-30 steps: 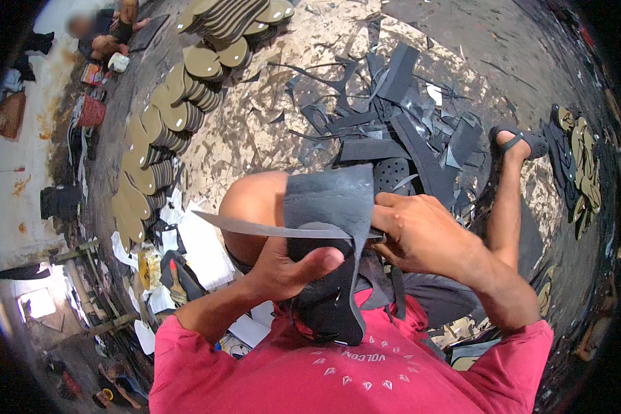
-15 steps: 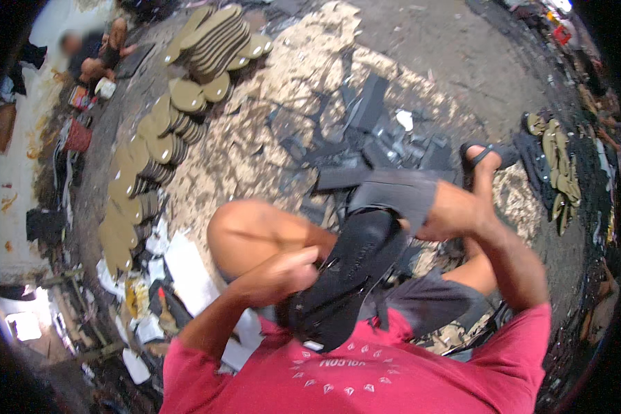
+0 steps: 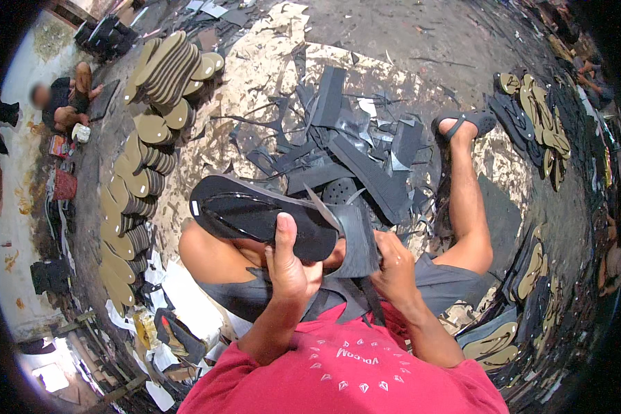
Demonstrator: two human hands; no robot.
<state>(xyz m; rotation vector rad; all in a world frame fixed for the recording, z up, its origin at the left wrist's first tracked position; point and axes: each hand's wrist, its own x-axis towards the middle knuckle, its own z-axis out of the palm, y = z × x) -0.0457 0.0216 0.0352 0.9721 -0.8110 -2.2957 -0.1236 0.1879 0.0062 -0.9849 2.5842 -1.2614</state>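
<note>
Taking your view as a clock face, you have the black sandal (image 3: 262, 210) just left of centre, toward 9 o'clock, lying tilted with its strap side up and its white-marked rounded end farthest out. Your left hand (image 3: 294, 272), near 7 o'clock, holds it from below, the thumb pressed upright across the top and the other fingers mostly hidden under the sole. At the sandal's 3 o'clock end a curved grey sheet (image 3: 358, 241) stands out, with a grey pointed strip (image 3: 322, 207) beside it; whether that strip is rubber or a blade, you cannot tell. Your right hand (image 3: 395, 265), at 4 o'clock, has its fingers curled narrow against the sheet's outer edge, and what lies inside them is hidden. Just past the sheet, around 1 o'clock, are a perforated clog (image 3: 337, 192) and a heap of dark offcuts (image 3: 369, 176). Stacked olive soles (image 3: 160, 72) run from 11 down to 8 o'clock, white paper (image 3: 190, 293) lies at 8, and strapped sandals (image 3: 541, 117) lie between 2 and 3. Another person (image 3: 65, 110) sits well apart, toward 10 o'clock.
</note>
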